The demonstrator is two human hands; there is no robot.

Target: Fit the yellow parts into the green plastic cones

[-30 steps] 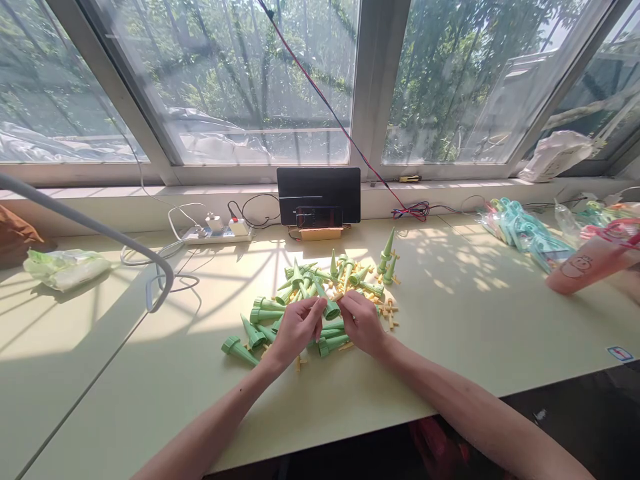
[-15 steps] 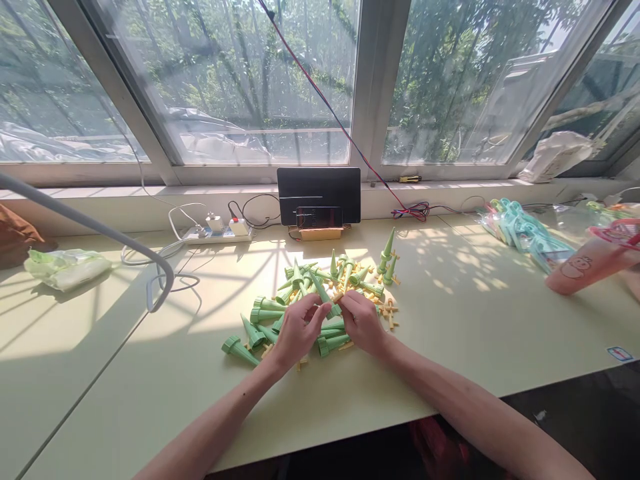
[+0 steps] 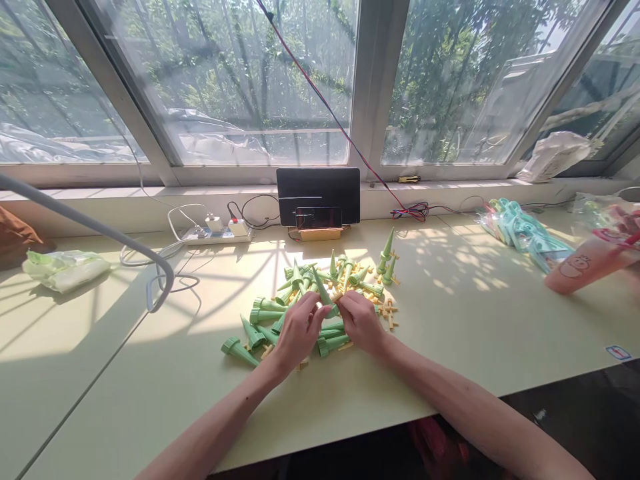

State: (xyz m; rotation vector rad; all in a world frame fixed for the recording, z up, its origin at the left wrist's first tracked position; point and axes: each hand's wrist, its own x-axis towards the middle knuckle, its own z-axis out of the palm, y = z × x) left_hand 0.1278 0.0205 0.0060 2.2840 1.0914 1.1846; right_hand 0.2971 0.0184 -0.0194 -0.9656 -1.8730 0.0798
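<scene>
A heap of green cone-shaped spikes (image 3: 273, 310) and small yellow cross pieces (image 3: 387, 312) lies on the pale green table (image 3: 450, 333). Over the heap, my left hand (image 3: 299, 332) pinches a green spike (image 3: 324, 297) that points up and away. My right hand (image 3: 361, 323) is closed beside it, its fingertips pinching a small yellow piece (image 3: 339, 296) at the spike's wide end. Both hands touch each other at the fingertips.
A dark tablet (image 3: 319, 195) on a stand sits at the window sill behind the heap. A power strip (image 3: 217, 233) with cables lies to the left, a grey tube (image 3: 100, 230) curves in from the left. Bags of teal parts (image 3: 523, 230) and a pink cup (image 3: 583, 263) are at right.
The green spike in my left hand has tilted more upright and closer to my right hand's yellow piece. The pink cup at the far right shifted slightly.
</scene>
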